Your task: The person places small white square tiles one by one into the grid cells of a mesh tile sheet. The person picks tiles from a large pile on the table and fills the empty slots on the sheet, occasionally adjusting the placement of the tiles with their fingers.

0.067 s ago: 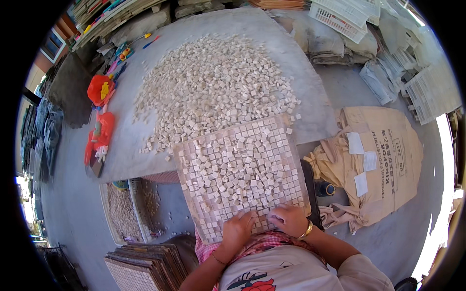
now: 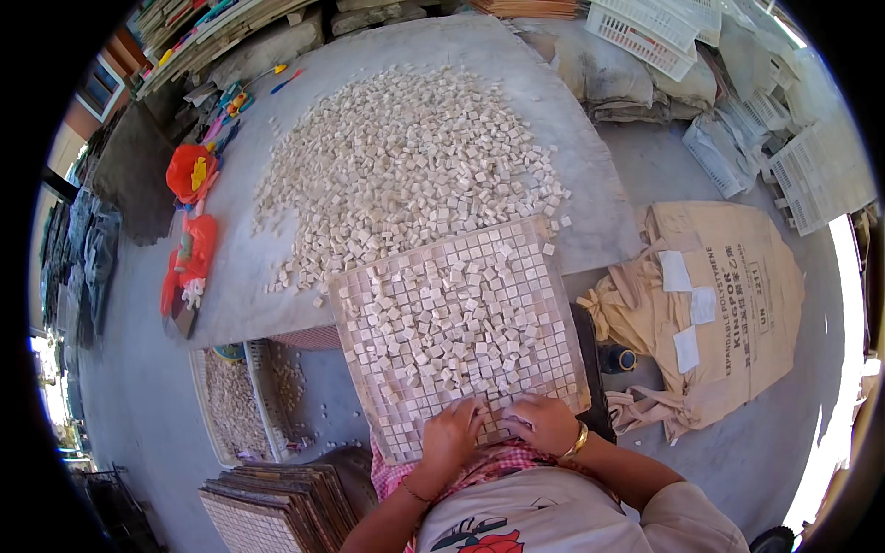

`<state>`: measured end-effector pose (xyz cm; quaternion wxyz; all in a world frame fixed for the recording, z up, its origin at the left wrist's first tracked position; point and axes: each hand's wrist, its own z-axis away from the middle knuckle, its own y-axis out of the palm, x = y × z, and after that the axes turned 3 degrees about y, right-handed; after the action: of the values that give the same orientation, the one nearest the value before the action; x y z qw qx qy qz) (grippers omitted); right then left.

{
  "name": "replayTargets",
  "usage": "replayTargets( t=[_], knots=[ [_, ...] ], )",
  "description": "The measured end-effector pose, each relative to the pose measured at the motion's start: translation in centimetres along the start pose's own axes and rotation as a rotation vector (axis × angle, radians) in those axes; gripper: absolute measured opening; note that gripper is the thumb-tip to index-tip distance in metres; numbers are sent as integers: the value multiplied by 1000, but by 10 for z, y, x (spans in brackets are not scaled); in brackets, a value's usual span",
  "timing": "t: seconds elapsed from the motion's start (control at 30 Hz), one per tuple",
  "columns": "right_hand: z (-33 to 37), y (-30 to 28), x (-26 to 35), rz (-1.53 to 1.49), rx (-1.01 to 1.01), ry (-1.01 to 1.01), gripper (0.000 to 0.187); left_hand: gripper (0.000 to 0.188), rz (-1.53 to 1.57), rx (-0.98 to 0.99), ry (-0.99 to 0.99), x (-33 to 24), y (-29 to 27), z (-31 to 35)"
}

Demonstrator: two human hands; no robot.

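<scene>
A square grid tray [image 2: 569, 323] slopes from my lap up to the table edge. Small whitish stone tiles [image 2: 461, 318] lie loose in a heap over its middle, and many others sit flat in its cells. At the near edge of the tray, my left hand [image 2: 452, 433] has its fingers bent and pressed together over the cells. Close on its right, my right hand [image 2: 544, 425], with a gold bangle at the wrist, curls its fingers down to the same near rows. What either set of fingertips holds is hidden.
A large heap of loose tiles [image 2: 406, 157] covers the table [image 2: 244, 295]. Red plastic toys [image 2: 194, 244] lie along its left edge. Below left are a tile-filled crate [image 2: 226, 401] and stacked grid trays [image 2: 277, 502]. A tan sack [image 2: 737, 313] and dark bottle [image 2: 618, 358] lie right.
My right hand has shifted slightly left and down, nearer my left hand. My left hand has hardly moved, and the tray stays put.
</scene>
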<state>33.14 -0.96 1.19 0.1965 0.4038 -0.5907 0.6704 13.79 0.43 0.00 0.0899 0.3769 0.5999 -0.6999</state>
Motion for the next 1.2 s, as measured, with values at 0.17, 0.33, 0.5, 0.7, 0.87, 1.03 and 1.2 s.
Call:
replayTargets(
  t=[0.17,0.33,0.5,0.7,0.87,1.03,1.2],
  knots=[
    [-1,10,11,81,17,-31,13,11,142,24,-101,-3,-7,-5],
    [-7,25,6,178,-9,-112,15,17,965,35,-438,14,-35,5],
    [-14,32,16,333,25,-31,14,17,2042,84,-458,7,-45,16],
    [-18,10,14,106,-90,20,15,19,1956,63,-542,-11,-46,12],
    [-26,-18,0,152,-213,46,15,15,2011,105,-489,10,-34,18],
    [-32,-14,-11,228,-66,-66,22,14,1683,144,-562,11,-31,12],
    [-32,-48,-5,-802,84,340,19,15,488,-100,-24,-5,-19,-5]
  ],
)
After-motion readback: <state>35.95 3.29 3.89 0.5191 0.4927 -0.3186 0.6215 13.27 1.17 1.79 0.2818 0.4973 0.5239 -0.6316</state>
